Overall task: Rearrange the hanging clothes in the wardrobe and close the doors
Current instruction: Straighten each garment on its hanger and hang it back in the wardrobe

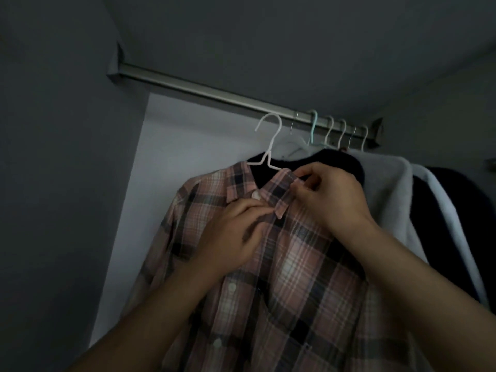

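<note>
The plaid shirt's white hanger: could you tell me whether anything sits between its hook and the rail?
Nothing visible does. The white hanger hook sits just below the bare stretch of rail, left of the other hangers. Both hands pinch the plaid shirt at its collar, clear of the hook.

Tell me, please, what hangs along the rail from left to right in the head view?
Plaid shirt on its white hanger, held off the rail → dark garment → grey fleece → dark garment at far right.
</note>
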